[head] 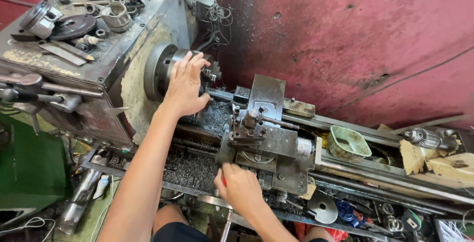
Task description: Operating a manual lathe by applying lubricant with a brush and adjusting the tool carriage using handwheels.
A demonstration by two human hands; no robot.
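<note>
I look down at an old grey metal lathe. My left hand lies flat with fingers spread on the round steel chuck at the headstock. My right hand is closed around a red-tipped handle at the front of the carriage, low on the apron. The tool post stands on top of the carriage between my hands. Dark metal chips cover the bed and the chip tray below it.
Loose parts, a piston, a disc and files lie on top of the headstock. Levers stick out at left. A green bowl sits on the bed; a drill chuck lies at right. A red wall stands behind.
</note>
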